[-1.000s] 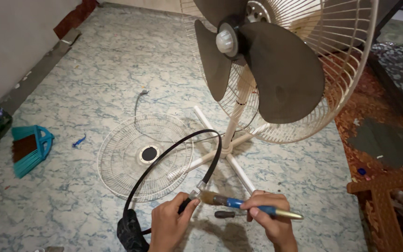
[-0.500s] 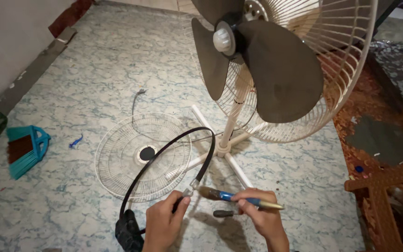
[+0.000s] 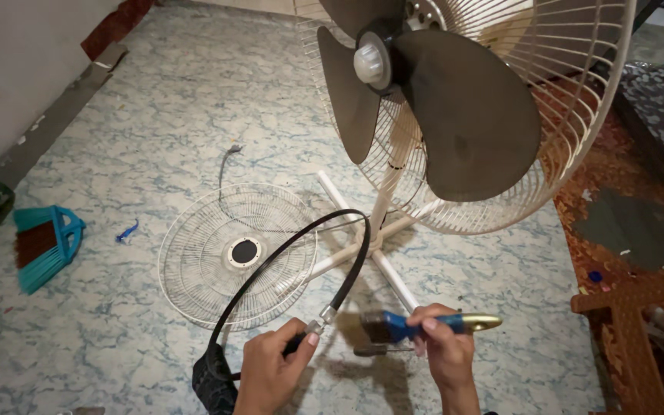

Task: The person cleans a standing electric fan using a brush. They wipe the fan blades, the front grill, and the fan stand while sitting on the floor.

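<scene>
The left hand point(image 3: 270, 373) is clamped on one end of a black ring band point(image 3: 293, 265), thumb and forefinger pinched just behind its small metal screw fitting point(image 3: 323, 317). The band arcs up from the hand over the loose front grille point(image 3: 238, 253), which lies flat on the marbled floor point(image 3: 155, 115) just left of the fan stand's cross base point(image 3: 374, 246), and comes back down to that fitting. The band's other end drops to a dark cloth point(image 3: 213, 380) beside the left wrist.

The right hand point(image 3: 443, 350) is closed around the blue handle of a paintbrush point(image 3: 416, 324), in front of the base. Half a second ago the bristles nearly touched the fitting — now the brush has drawn back to the right and lies more level, its brass-coloured end pointing right. A dark-handled screwdriver point(image 3: 378, 350) lies on the floor under the brush, partly hidden by the fingers.

Above the base the fan's dark blades point(image 3: 455, 115) stand bare before the rear cage point(image 3: 578, 131). Far left of the base lies a teal hand broom point(image 3: 44, 246) — unmoved.
</scene>
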